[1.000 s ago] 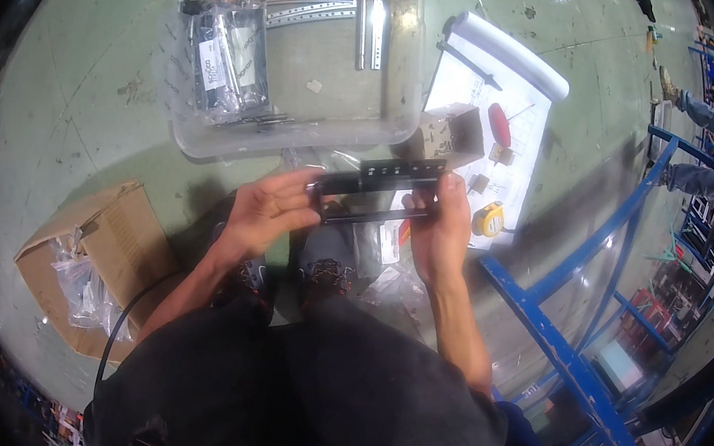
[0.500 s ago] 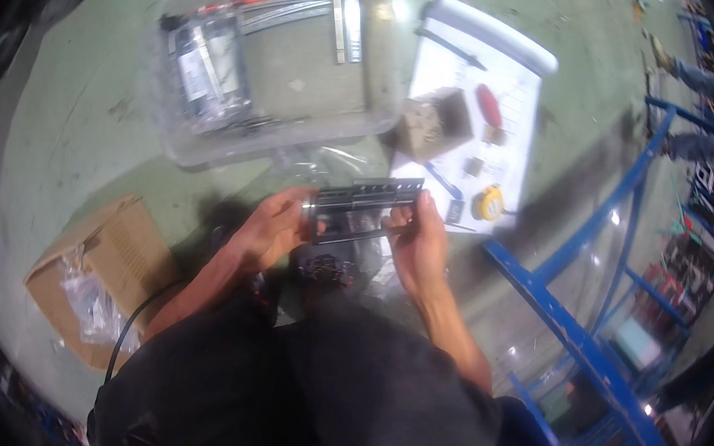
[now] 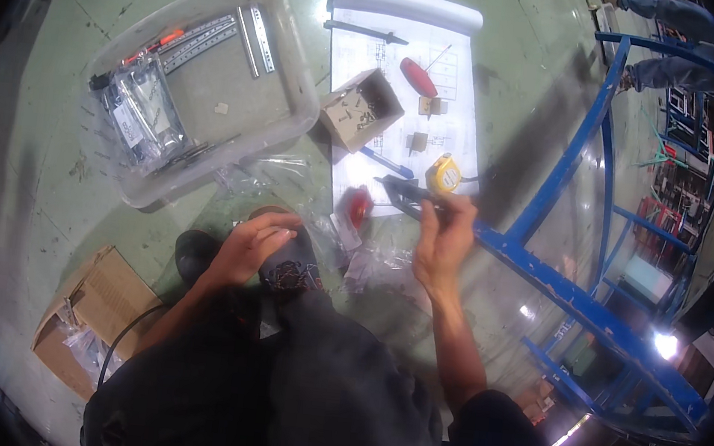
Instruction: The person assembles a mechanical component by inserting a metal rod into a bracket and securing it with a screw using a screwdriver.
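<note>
Over the lower right of the drawing sheet, my right hand (image 3: 445,240) is closed on a dark metal rail (image 3: 403,195), which points up and left from the fingers. A yellow tape measure (image 3: 444,174) lies just beyond those fingers. My left hand (image 3: 256,243) hovers above my shoe (image 3: 291,260), apart from the rail. Its fingers are bent and pressed toward the thumb; whatever they may hold is too small to make out. Between the hands, a glossy red object (image 3: 357,207) rests by the sheet's lower edge, beside clear plastic wrap (image 3: 379,264).
A translucent bin (image 3: 299,110) with metal slides and bagged parts stands far left. On the drawing (image 3: 351,59) lie a small box of screws (image 3: 359,107), a red-handled screwdriver (image 3: 420,77) and a pen (image 3: 387,161). An open carton (image 3: 114,290) sits left; a blue steel frame (image 3: 558,281) stands right.
My left hand has let go of the dark rail and drawn back left. My right hand has carried the rail rightward, near the tape measure. The view has shifted, and the red object now shows.
</note>
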Demonstrator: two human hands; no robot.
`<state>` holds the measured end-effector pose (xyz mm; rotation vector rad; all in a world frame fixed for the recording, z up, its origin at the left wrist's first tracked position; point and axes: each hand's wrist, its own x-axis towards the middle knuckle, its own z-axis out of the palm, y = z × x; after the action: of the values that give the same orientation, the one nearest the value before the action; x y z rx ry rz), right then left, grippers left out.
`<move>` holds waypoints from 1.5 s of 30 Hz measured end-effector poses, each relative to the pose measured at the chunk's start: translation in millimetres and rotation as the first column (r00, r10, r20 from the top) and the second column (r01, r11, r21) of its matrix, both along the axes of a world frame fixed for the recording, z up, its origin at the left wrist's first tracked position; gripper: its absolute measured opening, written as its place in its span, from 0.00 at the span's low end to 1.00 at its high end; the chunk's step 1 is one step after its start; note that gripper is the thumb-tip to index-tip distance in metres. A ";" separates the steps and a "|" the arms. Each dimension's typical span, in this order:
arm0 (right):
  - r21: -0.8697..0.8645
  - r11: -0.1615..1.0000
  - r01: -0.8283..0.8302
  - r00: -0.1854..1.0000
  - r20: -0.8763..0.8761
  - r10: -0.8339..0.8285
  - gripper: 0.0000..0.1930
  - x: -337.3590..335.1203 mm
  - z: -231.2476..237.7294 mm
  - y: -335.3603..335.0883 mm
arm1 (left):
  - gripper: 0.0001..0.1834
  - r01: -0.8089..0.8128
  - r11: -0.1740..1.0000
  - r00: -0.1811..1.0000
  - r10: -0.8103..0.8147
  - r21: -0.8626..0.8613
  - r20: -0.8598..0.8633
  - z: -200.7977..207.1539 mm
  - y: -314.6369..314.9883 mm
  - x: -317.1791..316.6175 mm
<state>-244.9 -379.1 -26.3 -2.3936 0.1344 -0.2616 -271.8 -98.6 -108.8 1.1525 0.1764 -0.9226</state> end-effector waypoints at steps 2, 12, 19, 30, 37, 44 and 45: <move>0.018 0.996 -0.090 0.996 -0.005 0.090 0.13 5.1 -6.5 2.0 | 0.17 -0.003 1.000 1.000 0.003 0.015 0.027 -1.7 0.2 0.9; 0.036 0.925 -0.377 0.918 -0.118 0.379 0.13 24.3 -40.5 3.5 | 0.16 -0.070 0.997 0.996 0.068 0.032 0.057 4.1 6.1 -1.0; 0.051 0.932 -0.359 0.925 -0.113 0.362 0.12 4.7 -43.0 3.6 | 0.17 -0.070 0.997 0.997 0.070 0.029 -0.022 13.2 6.1 -4.4; 0.117 0.930 -0.349 0.920 -0.147 0.363 0.13 8.4 -51.5 0.5 | 0.17 -0.098 0.995 0.994 0.100 0.035 -0.036 13.8 8.5 -3.1; 0.120 0.957 -0.265 0.933 -0.220 0.286 0.13 6.5 -48.5 -4.5 | 0.18 -0.103 0.994 0.994 0.104 0.035 -0.030 13.2 9.2 -1.5; 0.188 0.939 -0.289 0.929 -0.182 0.323 0.14 8.4 -51.3 -4.0 | 0.18 -0.059 0.997 0.998 0.058 0.051 0.021 15.1 8.0 -0.2; 0.217 0.932 -0.291 0.930 -0.164 0.329 0.14 8.1 -51.2 -3.1 | 0.18 -0.057 0.997 0.998 0.056 0.053 0.020 16.5 7.0 0.2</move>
<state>-236.8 -382.2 -77.5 -2.2050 -0.1263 0.1347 -271.5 -91.5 -92.3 1.1994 0.2193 -0.8614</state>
